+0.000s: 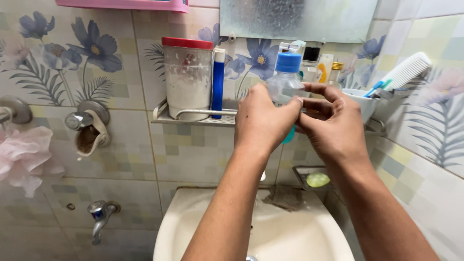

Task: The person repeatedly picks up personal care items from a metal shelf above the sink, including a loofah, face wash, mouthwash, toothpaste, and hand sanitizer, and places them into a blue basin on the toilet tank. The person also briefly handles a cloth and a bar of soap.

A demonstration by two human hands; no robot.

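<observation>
Presently | clear bottle (285, 83) upright, above basin (203, 217) | left hand (263, 121) wraps it, nearer | right hand (333, 123) fingers curled beside, touching

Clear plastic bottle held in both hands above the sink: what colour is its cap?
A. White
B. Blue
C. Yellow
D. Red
B: the clear plastic bottle, gripped by the left hand and the right hand in front of the metal wall shelf, carries a blue cap; the red lid sits on the tall plastic jar beside it.
</observation>
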